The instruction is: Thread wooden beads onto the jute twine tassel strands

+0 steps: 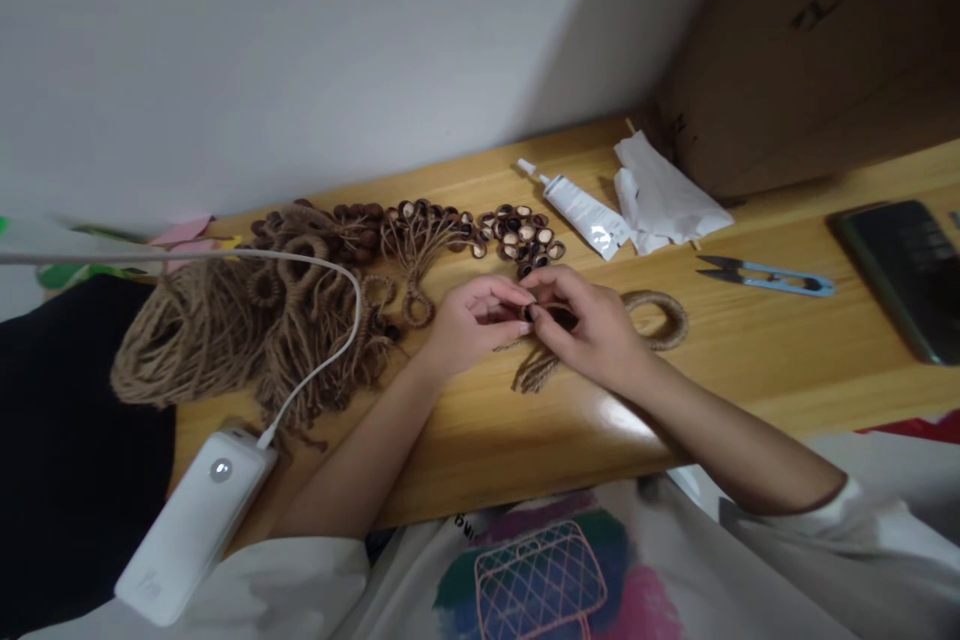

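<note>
My left hand (480, 322) and my right hand (596, 328) meet above the middle of the table, fingertips pinched together. Between them is a small dark brown shell piece (529, 312), mostly covered by the fingers. Strands of brown twine (534, 375) hang below my right hand, and a wrapped twine ring (667, 320) lies to its right. Just behind my hands is a cluster of small round shell pieces (525, 235), dark outside with pale insides. A looped bundle of twine (418, 305) with shell pieces at its ends rests left of my left hand.
A large heap of brown twine (195, 330) fills the table's left side. A white power bank (199, 520) with a cable (322, 365) sits near my left forearm. Behind lie a glue tube (589, 215) and white paper (664, 195); rightward, blue thread snips (772, 276), a phone (904, 275) and a cardboard box (810, 70).
</note>
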### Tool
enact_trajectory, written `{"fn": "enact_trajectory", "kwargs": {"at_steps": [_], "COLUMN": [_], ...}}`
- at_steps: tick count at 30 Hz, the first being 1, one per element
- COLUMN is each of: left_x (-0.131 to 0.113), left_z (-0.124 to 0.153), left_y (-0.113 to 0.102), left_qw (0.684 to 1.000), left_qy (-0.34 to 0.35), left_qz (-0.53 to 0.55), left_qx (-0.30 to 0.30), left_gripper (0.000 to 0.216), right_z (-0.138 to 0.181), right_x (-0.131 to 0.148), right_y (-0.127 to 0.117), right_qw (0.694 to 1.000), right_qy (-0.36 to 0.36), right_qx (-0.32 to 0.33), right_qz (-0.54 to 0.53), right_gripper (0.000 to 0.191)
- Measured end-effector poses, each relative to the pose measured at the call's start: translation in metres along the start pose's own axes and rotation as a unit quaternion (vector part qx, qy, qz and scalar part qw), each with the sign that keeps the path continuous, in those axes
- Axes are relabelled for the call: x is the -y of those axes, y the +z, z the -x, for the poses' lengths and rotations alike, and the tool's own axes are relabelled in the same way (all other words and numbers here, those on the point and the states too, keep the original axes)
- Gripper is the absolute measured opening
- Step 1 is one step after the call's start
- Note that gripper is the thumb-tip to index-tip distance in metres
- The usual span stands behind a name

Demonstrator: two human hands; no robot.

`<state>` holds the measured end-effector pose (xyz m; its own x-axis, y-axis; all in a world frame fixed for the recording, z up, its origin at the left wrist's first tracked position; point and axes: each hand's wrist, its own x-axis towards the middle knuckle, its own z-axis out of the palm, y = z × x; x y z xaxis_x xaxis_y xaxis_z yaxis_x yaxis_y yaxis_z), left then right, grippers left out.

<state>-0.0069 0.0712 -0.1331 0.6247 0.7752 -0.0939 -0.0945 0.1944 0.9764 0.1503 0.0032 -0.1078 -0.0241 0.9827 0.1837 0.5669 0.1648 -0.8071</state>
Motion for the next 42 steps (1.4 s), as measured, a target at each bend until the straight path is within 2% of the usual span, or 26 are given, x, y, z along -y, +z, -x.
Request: {"fn": "enact_trajectory", "kwargs": {"at_steps": [16,42], "left_x": [-0.0006,0.0011], "left_z": [0.0007,0.0005], "left_y": [0.0009,0.0006], "left_qw": [1.000,1.000], "left_qy": [0.007,0.019], "left_qz": [0.000,0.001], "left_qx": [0.011,0.012], "left_gripper": [0.023,0.022], "right_z": [0.0007,0.0005], "right_x": [-0.0016,-0.0002], "right_y": [-0.0025,-0.0011], "right_qw": [0.999,1.000], "right_qy": [-0.003,-0.014], "right_qx": [-0.003,-0.013], "right_qz": [-0.037,-0.008], "right_gripper": [0.023,0.022]}}
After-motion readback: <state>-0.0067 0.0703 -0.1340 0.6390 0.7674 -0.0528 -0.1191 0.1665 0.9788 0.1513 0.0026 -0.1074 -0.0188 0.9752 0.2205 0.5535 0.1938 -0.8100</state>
